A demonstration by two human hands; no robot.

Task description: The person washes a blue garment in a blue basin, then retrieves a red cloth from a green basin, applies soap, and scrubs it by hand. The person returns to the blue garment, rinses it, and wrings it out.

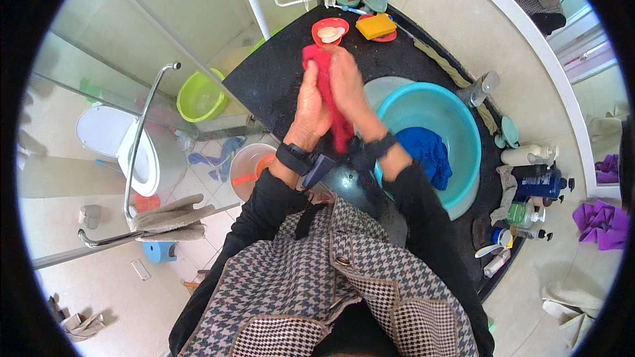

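Observation:
A wet-looking red cloth (340,134) hangs bunched lengthwise between my two hands, over the black countertop (278,79). My left hand (312,104) grips it from the left, thumb pointing up along the fabric. On the other side my right hand (347,82), slightly blurred, is closed against the same cloth. Just beyond the cloth's upper end sits a red soap dish (317,24) with pale soap pieces (329,34) in it. To the right of my right wrist stands a turquoise basin (472,144) holding a crumpled blue cloth (421,156).
A yellow sponge (376,26) rests on a red dish near the wall. Several pump bottles (538,181) line the right edge. A clear glass (486,87) stands behind the basin. At left are a glass partition with a metal handle (144,134), a white bucket (238,158) and a green basin (198,96).

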